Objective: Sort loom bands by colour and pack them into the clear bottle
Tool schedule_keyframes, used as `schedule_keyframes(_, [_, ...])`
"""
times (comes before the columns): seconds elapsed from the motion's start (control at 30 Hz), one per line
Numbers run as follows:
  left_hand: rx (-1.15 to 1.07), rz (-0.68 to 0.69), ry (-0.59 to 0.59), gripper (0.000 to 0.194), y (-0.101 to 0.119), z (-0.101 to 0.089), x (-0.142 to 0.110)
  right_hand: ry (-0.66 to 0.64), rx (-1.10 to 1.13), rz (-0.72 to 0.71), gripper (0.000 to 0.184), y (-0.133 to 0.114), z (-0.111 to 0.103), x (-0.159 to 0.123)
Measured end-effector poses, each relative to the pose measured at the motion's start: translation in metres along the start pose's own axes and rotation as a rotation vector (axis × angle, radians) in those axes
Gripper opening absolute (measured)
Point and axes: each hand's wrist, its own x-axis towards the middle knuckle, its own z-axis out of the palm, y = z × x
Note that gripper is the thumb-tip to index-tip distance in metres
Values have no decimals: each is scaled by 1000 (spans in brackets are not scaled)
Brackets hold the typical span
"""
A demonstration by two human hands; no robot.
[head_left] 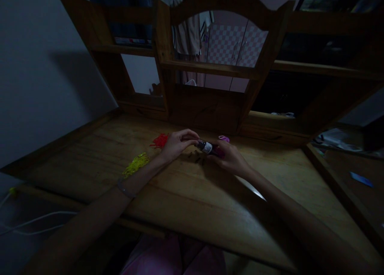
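My right hand (226,157) is closed around a small dark bottle-like tube with a white label (207,147), which lies tilted, one end toward the left. At that left end, the thumb and fingers of my left hand (180,143) come together in a pinch; what sits between them is too small and dark to make out. Several small dark pieces (197,160) lie on the wooden desk (180,199) just below the tube. Partly hidden behind my left hand is a pile of red strands (160,140). A pile of yellow strands (136,164) lies beside my left forearm.
A purple looped item (223,138) lies behind my right hand. Beneath my right forearm a shiny pale strip (252,188) shows in part. A wooden shelf unit (207,107) rises along the desk's back. White cables (39,219) hang at the lower left.
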Motion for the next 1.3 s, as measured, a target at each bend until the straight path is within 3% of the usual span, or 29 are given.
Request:
schedule_keyframes(0.13, [18, 41, -38, 28, 2, -3, 1, 37, 3, 20, 45, 5, -2, 1])
schedule_keyframes(0.3, [27, 60, 12, 41, -1, -4, 1, 26, 44, 17, 45, 2, -1, 1])
schedule_keyframes(0.53, [50, 39, 1, 32, 4, -1, -1, 27, 87, 38, 43, 3, 3, 0])
schedule_keyframes(0.7, [83, 114, 58, 29, 2, -9, 6, 83, 143, 136, 43, 12, 1, 1])
schedule_keyframes(0.8, [239, 106, 69, 27, -8, -14, 8, 89, 291, 235, 44, 15, 0, 4])
schedule_keyframes(0.9, [433, 39, -88, 23, -21, -16, 4, 89, 535, 336, 44, 16, -3, 6])
schedule_keyframes(1.03, [493, 32, -335, 25, -29, -14, -5, 0, 947, 369, 44, 11, -16, 10])
schedule_keyframes(1.1, [498, 31, -382, 25, -28, -13, -7, -46, 1078, 351, 44, 6, -26, 11])
schedule_keyframes(1.23, [547, 19, -444, 14, -24, -14, -5, -64, 1123, 289, 44, -4, -46, 12])
schedule_keyframes(1.3, [574, 28, -467, 15, -24, -15, -4, -152, 1148, 274, 49, -7, -54, 10])
